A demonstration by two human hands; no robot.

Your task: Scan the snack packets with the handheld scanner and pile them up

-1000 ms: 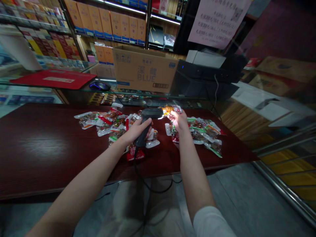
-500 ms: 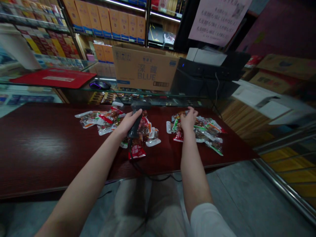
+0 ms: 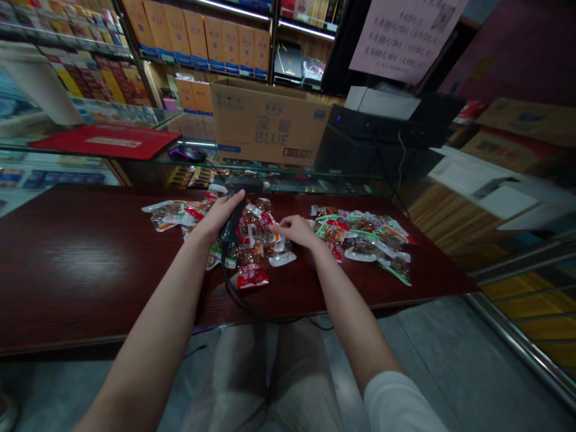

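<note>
My left hand [image 3: 220,219] is wrapped round the grip of a black corded barcode scanner [image 3: 231,219], its head pointing away from me over the left pile of snack packets [image 3: 252,255]. These are small clear vacuum packets with brown contents and red, white, green or orange edges. At the right side of that pile, my right hand [image 3: 294,231] has its fingertips pinched on the edge of a red-and-clear snack packet [image 3: 265,219]. A second pile of similar packets [image 3: 369,234] lies right of my right hand, its left end partly behind the wrist.
The dark wooden table [image 3: 90,270] stands before a glass counter. On the counter are a red mat [image 3: 108,141], a mouse [image 3: 188,153], a cardboard box [image 3: 270,126] and a black printer [image 3: 387,126]. The scanner's cable [image 3: 243,306] loops over the table's front edge.
My right hand has moved left from the right pile to the edge of the left pile. My left hand, holding the scanner, has shifted slightly left.
</note>
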